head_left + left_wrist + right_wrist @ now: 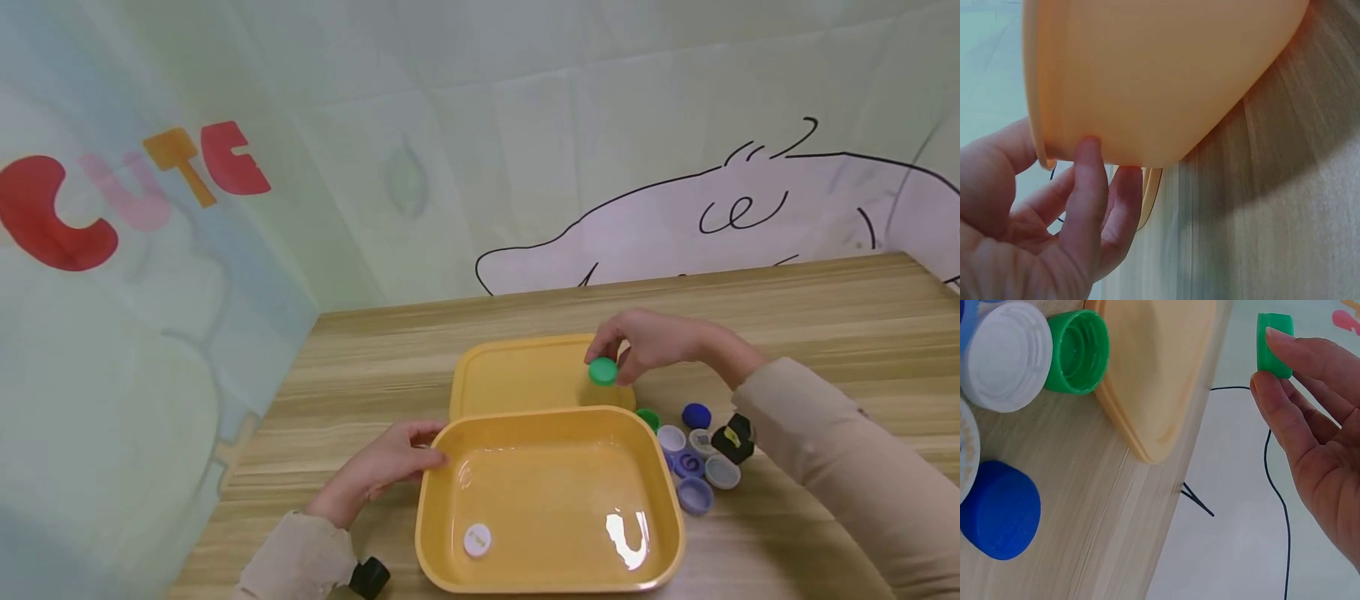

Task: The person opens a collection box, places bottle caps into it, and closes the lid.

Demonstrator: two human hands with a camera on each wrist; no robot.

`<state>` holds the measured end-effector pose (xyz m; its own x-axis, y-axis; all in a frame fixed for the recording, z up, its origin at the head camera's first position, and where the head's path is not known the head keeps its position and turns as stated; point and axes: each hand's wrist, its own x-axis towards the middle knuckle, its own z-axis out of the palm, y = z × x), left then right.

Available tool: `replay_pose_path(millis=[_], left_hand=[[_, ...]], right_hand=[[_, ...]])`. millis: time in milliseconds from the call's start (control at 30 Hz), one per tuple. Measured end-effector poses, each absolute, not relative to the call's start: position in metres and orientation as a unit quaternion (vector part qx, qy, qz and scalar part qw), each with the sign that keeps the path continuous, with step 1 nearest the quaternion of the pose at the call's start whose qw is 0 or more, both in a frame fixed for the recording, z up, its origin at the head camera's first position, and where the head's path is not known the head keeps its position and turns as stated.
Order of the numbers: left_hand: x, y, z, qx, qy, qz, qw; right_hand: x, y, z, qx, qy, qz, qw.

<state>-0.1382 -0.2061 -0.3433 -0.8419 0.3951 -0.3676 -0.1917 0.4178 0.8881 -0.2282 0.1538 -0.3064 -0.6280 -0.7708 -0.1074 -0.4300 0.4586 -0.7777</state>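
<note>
A yellow plastic tub (540, 492) stands at the front of the table with one white bottle cap (477, 540) lying inside, near its front left. My left hand (393, 458) grips the tub's far left corner, thumb over the rim; the left wrist view shows its fingers under the rim against the outer wall (1147, 81). Above a yellow lid (517, 379) lying behind the tub, my right hand (648, 337) pinches a green bottle cap (603, 372) between thumb and fingers. In the right wrist view this cap (1272, 347) is seen edge-on.
Right of the tub lies a cluster of several caps: a green cap (648, 418), a white cap (671, 439), a dark blue cap (697, 416), a purple cap (695, 495) and others. A printed cloth (450, 167) hangs behind and left of the wooden table (360, 358).
</note>
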Motion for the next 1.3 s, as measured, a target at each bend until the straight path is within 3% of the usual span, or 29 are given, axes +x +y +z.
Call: replay_pose_path(millis=[1300], left_hand=[[-0.141,-0.208,-0.346,0.063,0.802,0.528,0.274]], right_hand=[[-0.223,0.095,-0.292,-0.438,0.794,-0.345,0.244]])
